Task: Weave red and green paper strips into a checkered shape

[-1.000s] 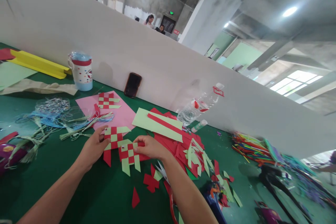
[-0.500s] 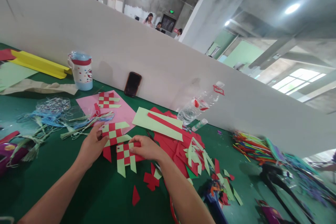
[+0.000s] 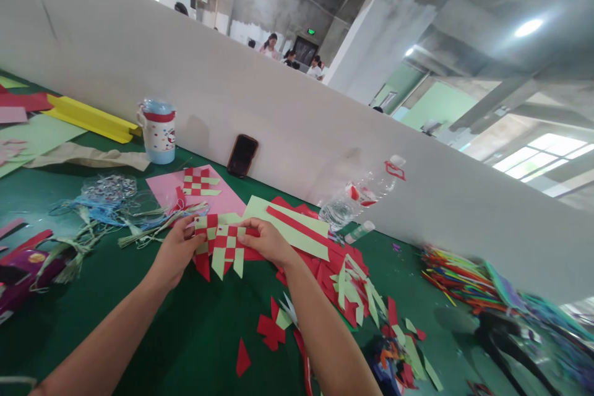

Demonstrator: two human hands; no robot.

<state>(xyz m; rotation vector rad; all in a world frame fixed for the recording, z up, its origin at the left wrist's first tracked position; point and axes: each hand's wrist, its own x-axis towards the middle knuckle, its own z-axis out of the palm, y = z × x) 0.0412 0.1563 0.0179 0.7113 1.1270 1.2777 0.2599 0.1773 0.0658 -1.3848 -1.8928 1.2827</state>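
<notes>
My left hand (image 3: 175, 252) pinches the left edge of a red-and-pale-green woven paper piece (image 3: 204, 246). My right hand (image 3: 268, 242) grips a second woven paper piece (image 3: 228, 249) by its right side, and this one overlaps the first. Both pieces are held just above the green table (image 3: 139, 322). A third woven piece (image 3: 197, 182) lies on a pink sheet (image 3: 223, 199) behind my hands.
Red and green paper scraps (image 3: 343, 278) pile up to the right. A clear bottle (image 3: 357, 198), a phone (image 3: 242, 155) and a patterned cup (image 3: 159, 131) stand against the white partition. Blue and straw-coloured cords (image 3: 106, 216) lie left; coloured strips (image 3: 455, 272) lie far right.
My right hand has slid its woven piece leftward over the one in my left hand; both pieces have risen slightly. The camera has tilted a little.
</notes>
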